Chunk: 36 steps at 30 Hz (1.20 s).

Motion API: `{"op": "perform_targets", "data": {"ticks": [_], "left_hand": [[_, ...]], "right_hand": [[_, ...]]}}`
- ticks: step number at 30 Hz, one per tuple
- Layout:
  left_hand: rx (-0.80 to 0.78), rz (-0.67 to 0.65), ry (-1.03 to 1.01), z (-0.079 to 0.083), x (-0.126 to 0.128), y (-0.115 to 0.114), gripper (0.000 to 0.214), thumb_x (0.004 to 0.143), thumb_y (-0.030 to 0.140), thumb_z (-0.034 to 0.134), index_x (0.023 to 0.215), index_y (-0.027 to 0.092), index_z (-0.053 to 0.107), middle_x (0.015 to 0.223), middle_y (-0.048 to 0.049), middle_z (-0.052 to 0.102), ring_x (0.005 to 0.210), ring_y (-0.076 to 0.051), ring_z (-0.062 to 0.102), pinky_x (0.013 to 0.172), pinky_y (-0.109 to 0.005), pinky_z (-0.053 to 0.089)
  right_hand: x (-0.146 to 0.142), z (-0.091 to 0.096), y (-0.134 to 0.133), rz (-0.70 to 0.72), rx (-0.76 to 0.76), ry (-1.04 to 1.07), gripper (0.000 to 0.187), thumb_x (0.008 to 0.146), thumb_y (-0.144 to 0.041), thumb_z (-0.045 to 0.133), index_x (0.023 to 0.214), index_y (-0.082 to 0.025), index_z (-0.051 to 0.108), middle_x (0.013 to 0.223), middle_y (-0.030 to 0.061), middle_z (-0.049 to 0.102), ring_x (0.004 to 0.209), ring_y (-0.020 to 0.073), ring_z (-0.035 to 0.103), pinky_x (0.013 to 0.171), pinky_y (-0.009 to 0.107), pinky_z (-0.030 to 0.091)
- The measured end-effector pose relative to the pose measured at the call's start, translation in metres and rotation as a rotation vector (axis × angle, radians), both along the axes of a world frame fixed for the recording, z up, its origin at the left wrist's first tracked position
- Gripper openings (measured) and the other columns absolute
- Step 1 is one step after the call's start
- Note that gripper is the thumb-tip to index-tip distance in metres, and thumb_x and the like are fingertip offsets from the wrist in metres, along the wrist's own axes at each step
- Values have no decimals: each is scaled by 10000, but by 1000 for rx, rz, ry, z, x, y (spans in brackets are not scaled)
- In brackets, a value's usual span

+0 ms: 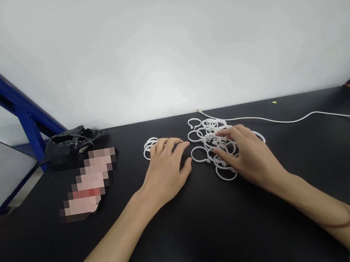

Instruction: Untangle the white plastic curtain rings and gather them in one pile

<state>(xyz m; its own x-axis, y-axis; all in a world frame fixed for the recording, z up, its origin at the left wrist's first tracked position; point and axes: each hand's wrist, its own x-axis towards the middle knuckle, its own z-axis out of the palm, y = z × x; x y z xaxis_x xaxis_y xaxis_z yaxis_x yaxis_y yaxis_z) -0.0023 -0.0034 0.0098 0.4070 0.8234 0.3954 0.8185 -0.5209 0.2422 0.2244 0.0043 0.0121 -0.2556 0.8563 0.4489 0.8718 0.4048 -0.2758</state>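
A loose pile of white rings (213, 142) lies on the black table (189, 254), to the right of the left hand (165, 170) and beneath the fingers of the right hand (253, 156), which is clearly the nearer of the two. The pile spreads from far to near, with a few rings at its left edge lying toward the gap between the hands (being round, they offer no long axis of their own). The right thumb and forefinger stand apart over the rings; whether they pinch one, I cannot tell. The left hand is loosely curved, its thumb and forefinger parted with nothing between them, and its other fingers partly cover a smaller group of white rings (151, 144) on its far left side; contact there is unclear. A white cable (260, 117) runs off to the right beyond the pile.
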Motion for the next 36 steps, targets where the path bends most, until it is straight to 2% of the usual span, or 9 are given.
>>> {"op": "perform_targets", "data": {"ticks": [7,11,15,23,25,28,30,33,36], "left_hand": [[5,-70,-53,4,5,-6,352,952,347,496,1258,180,550,1223,-89,601,1149,-260,469,1023,-472,353],[-30,-149,-106,8,13,-13,490,927,462,535,1317,167,508,1225,-98,620,1154,-268,479,1031,-475,354],[-80,-213,-198,9,16,-16,554,903,491,573,1321,135,500,1190,-109,648,1107,-254,515,985,-440,417],[-137,-249,-337,8,15,-17,483,874,428,639,1273,175,536,1162,-61,669,1071,-217,539,927,-371,493],[-123,-232,-333,8,15,-17,430,883,405,631,1243,182,554,1128,-60,674,1044,-218,548,917,-376,495],[-89,-226,-294,8,16,-16,302,913,350,584,1166,185,591,1041,-57,682,992,-219,553,898,-383,490],[-75,-249,-267,8,15,-16,313,911,383,584,1141,171,601,1002,-61,683,968,-220,554,891,-385,483],[-65,-258,-246,8,16,-16,444,860,502,630,1135,153,607,1000,-73,687,956,-233,561,881,-396,474],[-44,-233,-226,7,18,-18,422,869,488,623,1125,153,615,1001,-74,693,950,-236,569,873,-404,467]], "right_hand": [[-10,12,-10,119,175,131,338,878,-265,625,1212,-221,599,1095,94,611,1005,241,609,819,386,529],[-17,17,-19,277,162,272,243,873,-192,622,1112,-230,641,1044,73,608,975,199,619,841,357,530],[-19,19,-24,380,120,392,189,858,-160,652,1035,-227,645,966,52,633,912,173,639,771,315,549],[-19,21,-25,390,105,451,72,840,-185,694,861,-229,642,864,25,687,803,165,671,697,297,561],[-19,21,-25,361,99,424,44,860,-201,670,882,-233,651,852,29,683,770,164,663,675,298,557],[-19,22,-25,339,80,362,133,900,-217,611,1014,-248,671,834,29,669,724,153,644,652,291,548],[-19,22,-24,346,77,333,143,912,-217,587,1013,-250,682,799,25,648,694,145,622,621,277,530],[-19,22,-23,346,74,319,103,905,-178,587,883,-230,673,743,12,612,653,127,585,586,252,494],[-19,22,-23,315,54,319,126,893,-132,589,812,-219,630,731,-1,617,634,115,580,589,239,480]]}}
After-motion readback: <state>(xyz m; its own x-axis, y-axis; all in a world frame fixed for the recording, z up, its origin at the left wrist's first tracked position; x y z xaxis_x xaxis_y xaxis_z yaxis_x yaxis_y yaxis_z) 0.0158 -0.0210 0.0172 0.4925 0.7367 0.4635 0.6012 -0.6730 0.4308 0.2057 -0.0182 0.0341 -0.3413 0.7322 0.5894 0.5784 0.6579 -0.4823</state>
